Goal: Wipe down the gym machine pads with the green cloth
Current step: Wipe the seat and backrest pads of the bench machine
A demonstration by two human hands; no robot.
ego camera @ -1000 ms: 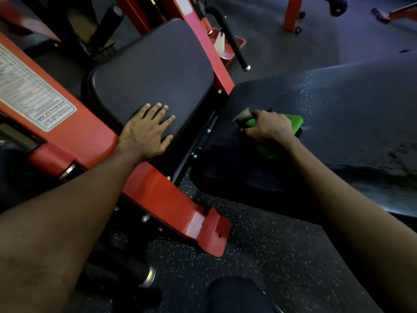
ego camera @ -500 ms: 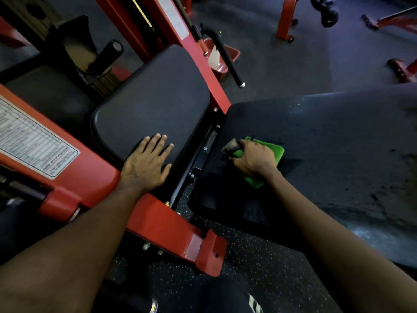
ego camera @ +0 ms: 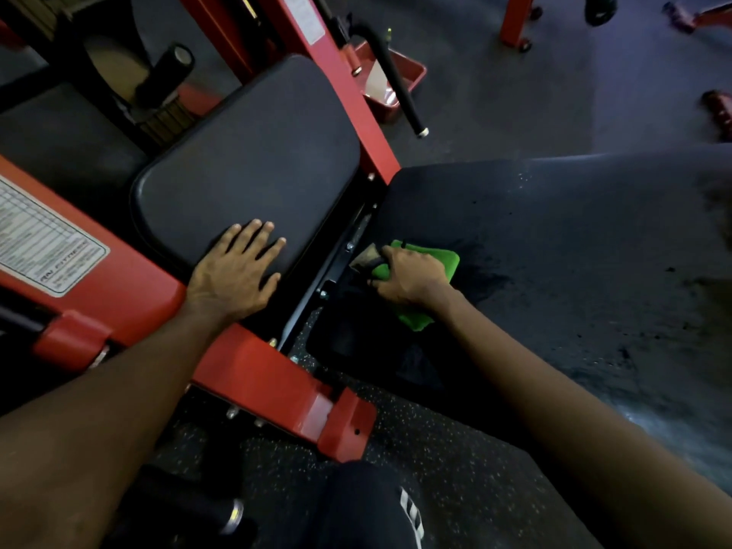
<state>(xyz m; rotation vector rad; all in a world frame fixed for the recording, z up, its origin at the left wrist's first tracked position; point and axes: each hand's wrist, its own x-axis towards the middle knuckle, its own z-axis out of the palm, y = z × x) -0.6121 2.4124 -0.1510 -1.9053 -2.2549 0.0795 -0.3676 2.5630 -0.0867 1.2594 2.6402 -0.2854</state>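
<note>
Cloth (ego camera: 439, 259), green, is gripped by right hand (ego camera: 410, 277) on large pad (ego camera: 574, 251), right of red frame (ego camera: 368, 124); left hand (ego camera: 233, 275) rests flat and unclenched on small pad (ego camera: 253, 160), left of that frame.

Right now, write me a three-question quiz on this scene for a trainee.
1. True or false: the left hand lies flat on the smaller pad.
2. What grips the green cloth? A. the left hand B. the right hand C. nothing
3. Fill in: the cloth rests on the ____ pad (smaller or larger).
Key: 1 true; 2 B; 3 larger, meaning the larger pad.
</note>
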